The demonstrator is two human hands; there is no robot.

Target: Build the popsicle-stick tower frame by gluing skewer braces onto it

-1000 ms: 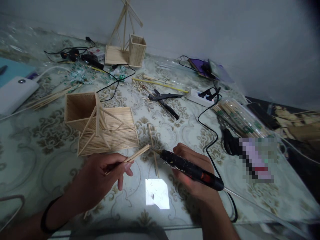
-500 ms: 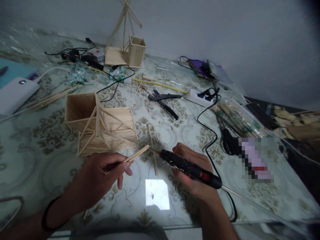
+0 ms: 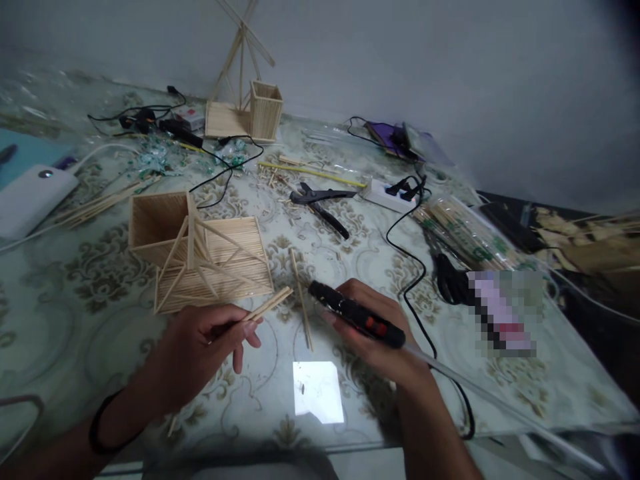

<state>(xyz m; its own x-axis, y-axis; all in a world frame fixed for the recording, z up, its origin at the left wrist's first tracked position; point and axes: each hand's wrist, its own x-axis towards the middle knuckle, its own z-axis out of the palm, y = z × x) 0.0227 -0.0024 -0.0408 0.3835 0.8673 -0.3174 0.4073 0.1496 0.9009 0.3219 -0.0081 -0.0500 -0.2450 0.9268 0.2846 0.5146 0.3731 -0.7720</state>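
My left hand [image 3: 200, 350] pinches thin wooden sticks [image 3: 273, 303], held side by side with their ends pointing right. My right hand [image 3: 375, 333] is closed around a black hot glue gun [image 3: 355, 313] with a red switch and a long pale glue stick [image 3: 465, 377] coming out of its rear. The gun's nozzle points left, a short gap from the stick ends. Between the hands a single wooden stick [image 3: 301, 300] lies on the table. Left of it stands a wooden stick model [image 3: 235, 247] with a square box and slanted struts on a flat base.
A second stick model [image 3: 266, 110] stands at the back by the wall. Cutting pliers [image 3: 323, 207], a power strip [image 3: 390, 195], bagged sticks [image 3: 470, 230] and scissors [image 3: 447, 277] lie to the right. A white power bank [image 3: 37, 200] is at left. The gun's black cord [image 3: 420, 260] crosses the right side.
The glue gun has drawn back from the stick ends and turned slightly in my right hand. My left hand keeps its pinch on the sticks. The whole view has shifted a little.
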